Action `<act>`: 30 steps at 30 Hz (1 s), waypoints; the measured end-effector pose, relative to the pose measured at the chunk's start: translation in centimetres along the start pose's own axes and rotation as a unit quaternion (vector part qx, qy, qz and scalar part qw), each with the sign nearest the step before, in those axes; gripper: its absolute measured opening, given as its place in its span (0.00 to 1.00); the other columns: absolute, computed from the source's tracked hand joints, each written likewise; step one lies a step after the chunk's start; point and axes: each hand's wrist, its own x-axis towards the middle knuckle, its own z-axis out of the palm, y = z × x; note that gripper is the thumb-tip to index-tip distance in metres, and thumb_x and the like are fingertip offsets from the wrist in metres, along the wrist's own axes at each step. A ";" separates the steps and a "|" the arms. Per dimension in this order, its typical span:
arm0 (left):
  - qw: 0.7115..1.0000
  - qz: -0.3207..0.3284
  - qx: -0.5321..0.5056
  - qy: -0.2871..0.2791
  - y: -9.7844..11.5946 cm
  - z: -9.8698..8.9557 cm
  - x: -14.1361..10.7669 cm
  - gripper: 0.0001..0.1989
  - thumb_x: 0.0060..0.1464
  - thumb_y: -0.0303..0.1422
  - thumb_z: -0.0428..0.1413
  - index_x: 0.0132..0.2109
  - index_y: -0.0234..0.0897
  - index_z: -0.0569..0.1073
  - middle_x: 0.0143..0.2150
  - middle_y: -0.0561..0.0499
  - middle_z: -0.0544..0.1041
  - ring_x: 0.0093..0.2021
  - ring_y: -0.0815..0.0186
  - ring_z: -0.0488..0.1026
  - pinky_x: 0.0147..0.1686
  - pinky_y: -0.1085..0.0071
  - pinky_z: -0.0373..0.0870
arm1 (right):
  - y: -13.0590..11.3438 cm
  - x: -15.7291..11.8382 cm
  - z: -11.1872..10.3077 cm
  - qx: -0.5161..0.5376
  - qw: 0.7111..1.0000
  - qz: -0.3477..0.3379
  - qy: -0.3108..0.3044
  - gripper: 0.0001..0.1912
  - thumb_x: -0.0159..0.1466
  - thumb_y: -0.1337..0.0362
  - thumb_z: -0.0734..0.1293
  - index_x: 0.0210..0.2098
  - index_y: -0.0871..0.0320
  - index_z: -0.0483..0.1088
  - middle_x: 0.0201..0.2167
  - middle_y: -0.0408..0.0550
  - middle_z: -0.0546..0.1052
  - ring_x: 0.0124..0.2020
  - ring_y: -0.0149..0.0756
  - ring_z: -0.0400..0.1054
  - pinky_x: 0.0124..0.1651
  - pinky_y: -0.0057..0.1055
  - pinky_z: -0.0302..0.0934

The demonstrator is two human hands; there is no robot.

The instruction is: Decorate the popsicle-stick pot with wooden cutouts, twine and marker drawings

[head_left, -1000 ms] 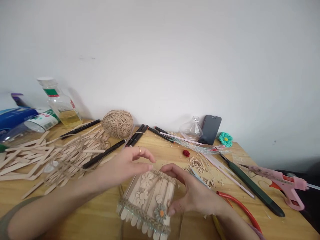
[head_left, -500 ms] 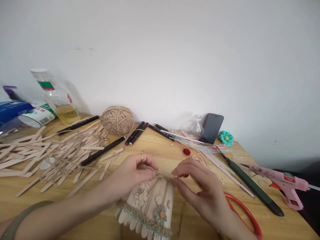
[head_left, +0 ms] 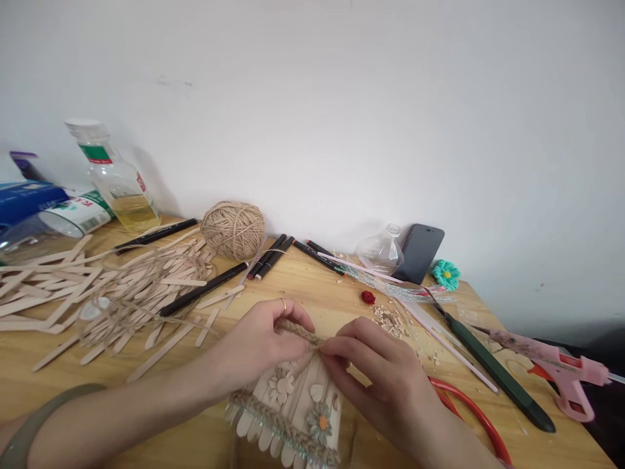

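Observation:
A small panel of craft sticks with wooden flowers and a grey flower with an orange centre lies below my hands, tilted. Along its lower edge runs a twine braid with shiny tinsel. My left hand has its fingers closed around a braided twine cord over the panel's upper edge. My right hand pinches the same cord at its right part, thumb against fingertips, close to my left thumb. Both hands partly cover the panel's top.
Loose craft sticks and tangled twine spread at left, near a twine ball, markers and a bottle. At right are a phone, a green-handled tool, a pink glue gun and red-handled scissors.
My right hand has moved left along the cord, closer to my left hand. The left hand keeps its hold. The whole view has shifted slightly.

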 end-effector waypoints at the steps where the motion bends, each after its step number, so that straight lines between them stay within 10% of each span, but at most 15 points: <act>1: 1.000 0.003 -0.002 -0.001 0.0 0.0 0.0 0.12 0.38 0.31 0.53 0.35 0.36 0.70 0.23 0.58 0.65 0.25 0.68 0.62 0.25 0.74 0.57 | 0.0 0.1 -0.1 -0.002 1.000 -0.001 -0.004 0.07 0.64 0.71 0.61 0.36 0.58 0.70 0.28 0.46 0.71 0.29 0.32 0.67 0.28 0.27 0.61; 30: 1.000 -0.002 -0.006 -0.013 -0.6 0.2 0.0 0.12 0.39 0.28 0.53 0.36 0.37 0.67 0.17 0.62 0.61 0.20 0.73 0.55 0.19 0.76 0.48 | 0.5 1.2 -0.3 0.037 0.999 -0.016 -0.019 0.06 0.63 0.73 0.62 0.33 0.59 0.69 0.27 0.45 0.69 0.27 0.30 0.64 0.29 0.26 0.58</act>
